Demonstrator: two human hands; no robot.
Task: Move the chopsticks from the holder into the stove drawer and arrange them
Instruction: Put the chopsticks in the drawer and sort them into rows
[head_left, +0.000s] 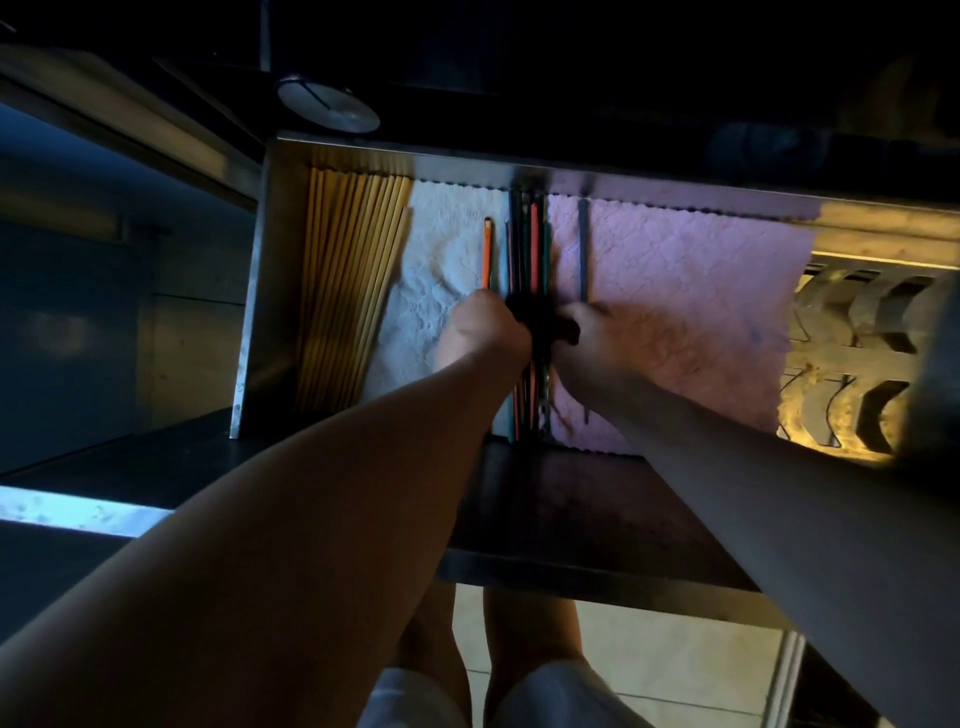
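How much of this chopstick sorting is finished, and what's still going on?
Done: a row of pale wooden chopsticks lies neatly along the drawer's left side, beside the white cloth. In hand: the left hand and right hand press together a bundle of coloured chopsticks mid-drawer. Left: a stray orange chopstick and a dark one lie apart. The holder isn't visible.

The room is dim, with most of the upper view lost in shadow. A dark counter (587, 499) runs across the middle, its front edge catching little light. At its left end a pale bluish strip (78, 512) gleams on a lower ledge. Beyond that, a grey wall (67, 322) reflects a faint blur. Warm yellow light glows at the right edge over a metal rack (852, 364). A round metal lid (327, 106) sits near the top. Pale floor tiles (675, 670) show below.
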